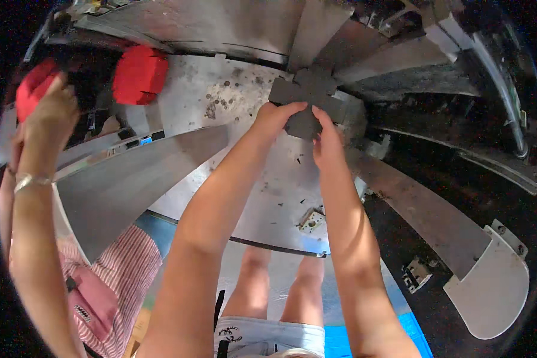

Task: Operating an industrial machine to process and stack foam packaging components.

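Note:
At the far end of the metal work surface (262,203) lies a dark grey, cross-shaped stack of flat pieces (310,89), possibly cut card. My left hand (275,117) grips its near left side, with the thumb pointing inward along the edge. From the near right, my right hand (329,138) closes on the same stack, its thumb almost meeting the left one. My fingers beneath and behind the pieces are mostly hidden.
At the left, a co-worker's blurred hand (56,113) holds a red piece (37,86). Another red stack (140,74) stands at the back left. Curved metal guards (143,179) flank the surface on the left and right (423,209). A small metal block (311,222) lies near the front edge.

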Demonstrator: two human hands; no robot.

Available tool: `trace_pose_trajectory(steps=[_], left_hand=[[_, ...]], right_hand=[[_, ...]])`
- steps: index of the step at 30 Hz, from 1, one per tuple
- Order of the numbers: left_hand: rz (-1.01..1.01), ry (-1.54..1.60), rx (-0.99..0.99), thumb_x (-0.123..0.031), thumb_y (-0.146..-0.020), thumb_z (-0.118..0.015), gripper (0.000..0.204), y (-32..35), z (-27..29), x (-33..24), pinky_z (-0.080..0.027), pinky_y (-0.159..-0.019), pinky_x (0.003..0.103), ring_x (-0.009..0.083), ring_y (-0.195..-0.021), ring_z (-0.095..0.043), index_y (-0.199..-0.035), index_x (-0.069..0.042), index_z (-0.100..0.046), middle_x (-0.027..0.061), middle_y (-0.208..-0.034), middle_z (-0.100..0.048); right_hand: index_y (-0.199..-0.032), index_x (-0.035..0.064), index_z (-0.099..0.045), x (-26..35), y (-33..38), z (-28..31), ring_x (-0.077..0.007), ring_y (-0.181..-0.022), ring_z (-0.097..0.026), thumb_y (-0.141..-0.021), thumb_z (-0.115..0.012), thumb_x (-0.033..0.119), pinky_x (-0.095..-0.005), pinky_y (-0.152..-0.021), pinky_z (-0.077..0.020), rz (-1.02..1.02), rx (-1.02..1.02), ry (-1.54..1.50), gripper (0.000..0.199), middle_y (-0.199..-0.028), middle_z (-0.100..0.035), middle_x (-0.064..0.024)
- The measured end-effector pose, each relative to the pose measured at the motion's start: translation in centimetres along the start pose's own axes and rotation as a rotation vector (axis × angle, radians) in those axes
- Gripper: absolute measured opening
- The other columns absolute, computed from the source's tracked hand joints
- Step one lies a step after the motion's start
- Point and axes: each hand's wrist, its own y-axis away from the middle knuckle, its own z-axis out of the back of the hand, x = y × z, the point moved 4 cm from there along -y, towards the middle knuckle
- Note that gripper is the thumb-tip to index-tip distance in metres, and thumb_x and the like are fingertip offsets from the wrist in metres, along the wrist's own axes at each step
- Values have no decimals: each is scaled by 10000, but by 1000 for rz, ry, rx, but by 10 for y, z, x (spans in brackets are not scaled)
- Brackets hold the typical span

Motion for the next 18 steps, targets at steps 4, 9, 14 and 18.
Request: trace_pose_trajectory(steps=[4,9,14,18], left_hand=[[-61,93,-11,-316,-655,-735,505,-4,5,7,-458,-712,271,171,-835,-579,-971,46,-583,115,-937,-609],[-167,108,-120,-401,-710,-677,556,11,6,1,-448,-712,269,185,-823,-576,-991,68,-574,118,-935,-607],[26,-82,-278,-552,-797,-485,675,91,-2,1,-409,-778,294,209,-933,-516,-1116,41,-521,111,-1099,-541],[90,-170,-252,-550,-815,-442,602,163,39,100,-402,-766,326,204,-856,-524,-988,9,-584,127,-919,-586]], right_hand=[[-1052,133,-551,3,6,-8,-79,-917,-479,-664,-724,285,-219,-710,-320,1,-20,60,451,-1005,-555,46],[-1127,112,-515,-13,4,2,-131,-1013,-470,-735,-655,333,-267,-834,-326,105,7,-44,471,-1096,-530,12],[-1209,98,-464,-47,59,66,-184,-1044,-465,-816,-550,370,-344,-869,-339,173,-33,192,486,-1188,-492,-33],[-1167,12,-492,-67,193,89,-179,-1010,-501,-822,-566,321,-298,-872,-377,82,168,418,469,-1060,-571,-83]])
